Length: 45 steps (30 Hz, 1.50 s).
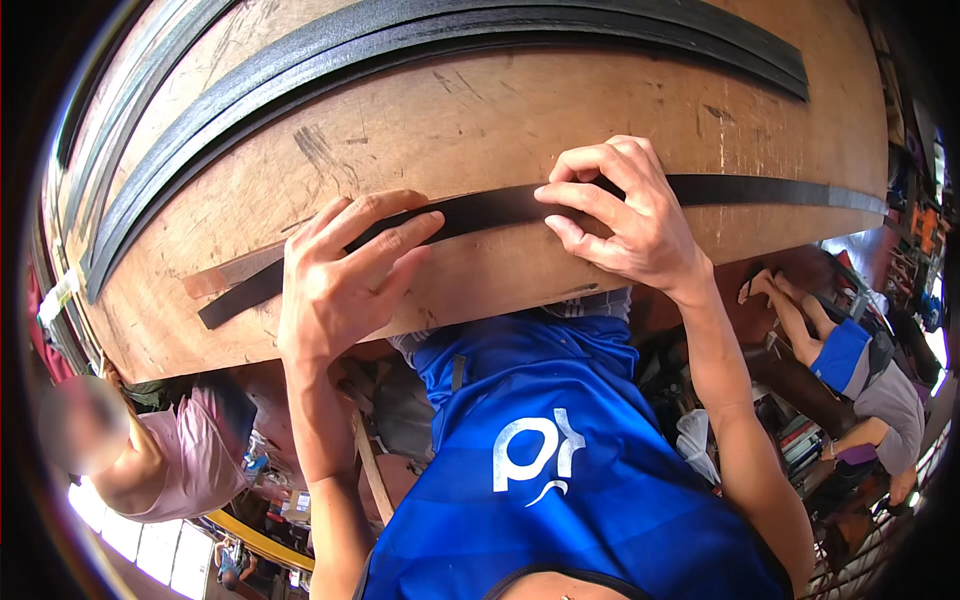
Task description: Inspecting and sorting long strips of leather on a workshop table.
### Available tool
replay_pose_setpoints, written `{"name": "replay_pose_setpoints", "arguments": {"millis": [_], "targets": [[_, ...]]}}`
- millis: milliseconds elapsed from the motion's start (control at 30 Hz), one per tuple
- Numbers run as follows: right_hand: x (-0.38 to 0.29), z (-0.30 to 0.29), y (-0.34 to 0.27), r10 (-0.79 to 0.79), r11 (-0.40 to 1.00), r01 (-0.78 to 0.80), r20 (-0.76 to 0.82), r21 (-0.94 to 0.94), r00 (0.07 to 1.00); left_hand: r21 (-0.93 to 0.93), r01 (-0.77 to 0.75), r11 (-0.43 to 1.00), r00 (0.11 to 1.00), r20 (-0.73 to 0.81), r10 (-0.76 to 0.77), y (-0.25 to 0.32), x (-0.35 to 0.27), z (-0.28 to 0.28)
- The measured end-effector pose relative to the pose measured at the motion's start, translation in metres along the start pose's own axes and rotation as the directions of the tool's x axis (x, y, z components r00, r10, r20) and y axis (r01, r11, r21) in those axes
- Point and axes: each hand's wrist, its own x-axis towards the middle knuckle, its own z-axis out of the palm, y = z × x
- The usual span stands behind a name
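A long black strip [487,210], which looks like leather, runs along the near side of a wooden tabletop. My left hand [349,262] lies across its left part, with fingers on the strip and the blurred thumb by the near edge. Further right, my right hand [630,210] straddles the strip with curled fingers, its thumb and index fingertip at opposite edges. Both palms hide parts of the strip. Under its left end, a brown strip [232,274] partly shows, set at a slight angle. Whether the two are joined cannot be seen.
The scuffed wooden table [450,112] curves around my front. Several dark strips [337,52] lie lengthwise across its far side, with more strips [142,97] at far left. A person in pink [184,465] is at left, another person in grey [892,409] at right.
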Motion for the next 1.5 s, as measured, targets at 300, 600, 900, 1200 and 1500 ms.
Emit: {"name": "replay_pose_setpoints", "arguments": {"millis": [300, 600, 900, 1200, 1500], "targets": [[0.004, 0.002, -0.007, 0.007, 1.000, -0.006, 0.036, -0.030, 0.999, -0.002, -0.007, 1.000, 1.000, 0.003, 0.007, -0.001, 0.000, 0.000], [0.010, 0.002, -0.011, 0.036, 0.999, -0.035, 0.061, -0.020, 0.997, 0.001, -0.023, 1.000, 1.000, -0.016, 0.023, -0.001, 0.002, 0.001], [0.015, 0.003, -0.014, 0.055, 0.998, -0.053, 0.075, -0.027, 0.996, 0.027, -0.008, 1.000, 1.000, -0.014, 0.008, -0.001, 0.000, 0.003], [0.019, 0.011, -0.015, 0.032, 0.999, -0.033, 0.077, 0.008, 0.997, 0.043, 0.008, 0.999, 1.000, -0.007, -0.008, 0.000, 0.000, 0.004], [0.023, 0.012, -0.015, -0.008, 1.000, 0.009, 0.063, -0.014, 0.998, 0.038, -0.015, 0.999, 0.999, -0.050, 0.017, -0.003, -0.001, 0.007]]}}
